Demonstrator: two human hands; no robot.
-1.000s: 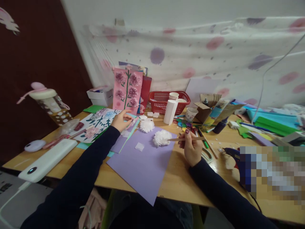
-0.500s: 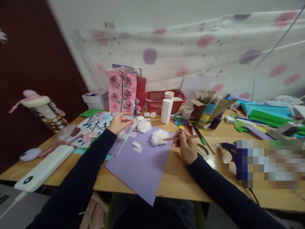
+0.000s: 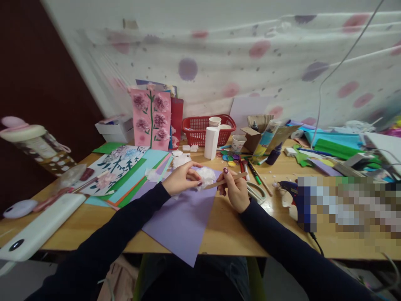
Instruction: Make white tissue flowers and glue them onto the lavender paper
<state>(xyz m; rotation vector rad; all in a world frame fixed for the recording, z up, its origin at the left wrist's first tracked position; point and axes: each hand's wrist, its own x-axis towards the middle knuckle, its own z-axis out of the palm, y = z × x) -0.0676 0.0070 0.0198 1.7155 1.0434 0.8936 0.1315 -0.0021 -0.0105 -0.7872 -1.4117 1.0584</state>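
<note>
A white ruffled paper flower [image 3: 206,176] rests on the purple sheet [image 3: 178,225]. My left hand [image 3: 183,179] is at the flower's left side with its fingers bent together; whatever lies between the fingertips is too small to make out. In my right hand [image 3: 235,190] is a flat wooden stick [image 3: 240,176], its tip pointing left and reaching the flower's lower right edge. Behind my left hand lies another white paper flower [image 3: 181,159], partly hidden. White paper pieces [image 3: 152,175] sit left of my left hand.
Behind stand a white roll [image 3: 211,143], a red basket [image 3: 191,136] and a paper cup [image 3: 238,142]. To the right are scissors [image 3: 257,193], pens [image 3: 254,173] and a glue gun [image 3: 288,187]. A power bank [image 3: 44,221] and bottle [image 3: 39,146] stand at left.
My left hand has moved right, from the paper pieces to the flower. The stick stays in my right hand, its tip now lower on the flower. The camera view has shifted right.
</note>
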